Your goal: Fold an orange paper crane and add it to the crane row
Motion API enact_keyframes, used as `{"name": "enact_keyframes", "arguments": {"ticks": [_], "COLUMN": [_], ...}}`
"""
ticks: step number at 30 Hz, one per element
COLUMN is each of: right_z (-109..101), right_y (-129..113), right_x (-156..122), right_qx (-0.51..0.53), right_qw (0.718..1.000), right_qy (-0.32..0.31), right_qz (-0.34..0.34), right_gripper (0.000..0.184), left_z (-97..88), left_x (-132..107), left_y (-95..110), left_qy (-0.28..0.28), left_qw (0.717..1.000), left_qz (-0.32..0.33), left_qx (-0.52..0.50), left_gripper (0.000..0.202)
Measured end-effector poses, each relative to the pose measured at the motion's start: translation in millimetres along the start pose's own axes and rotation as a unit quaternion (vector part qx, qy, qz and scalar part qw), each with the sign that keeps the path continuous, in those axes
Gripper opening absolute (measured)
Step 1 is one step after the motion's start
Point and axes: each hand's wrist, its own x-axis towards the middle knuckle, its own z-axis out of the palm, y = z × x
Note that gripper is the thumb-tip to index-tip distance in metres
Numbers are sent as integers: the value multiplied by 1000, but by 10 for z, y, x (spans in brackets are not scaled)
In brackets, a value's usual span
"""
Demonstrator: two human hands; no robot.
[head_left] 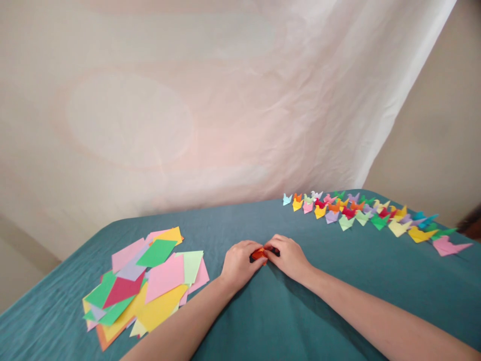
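A small orange folded paper [259,253] lies on the teal tablecloth [338,281] at the centre. My left hand [239,263] and my right hand [288,256] press on it from either side, fingertips pinching it between them. Most of the paper is hidden under my fingers. Both forearms reach in from the lower edge.
A loose pile of coloured paper squares [146,281] spreads at the left. Rows of several small folded paper cranes [368,213] in many colours stand at the back right. A pale crumpled cloth backdrop [188,100] hangs behind the table.
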Motion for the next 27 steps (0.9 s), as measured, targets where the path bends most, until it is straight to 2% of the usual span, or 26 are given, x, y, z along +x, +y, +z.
{"name": "enact_keyframes", "arguments": {"ticks": [14, 27], "right_z": [2, -1], "right_y": [18, 34], "right_x": [-7, -41], "right_qx": [-42, -88], "right_qw": [998, 993], "right_qy": [19, 18], "right_qz": [-45, -72], "right_gripper": [16, 13], "left_z": [1, 18], "left_x": [1, 14], "left_y": [-6, 32], "left_qy": [-1, 15], "left_qw": [1000, 1000], "left_qz": [13, -7], "left_qx": [-8, 10], "left_gripper": [23, 16]}}
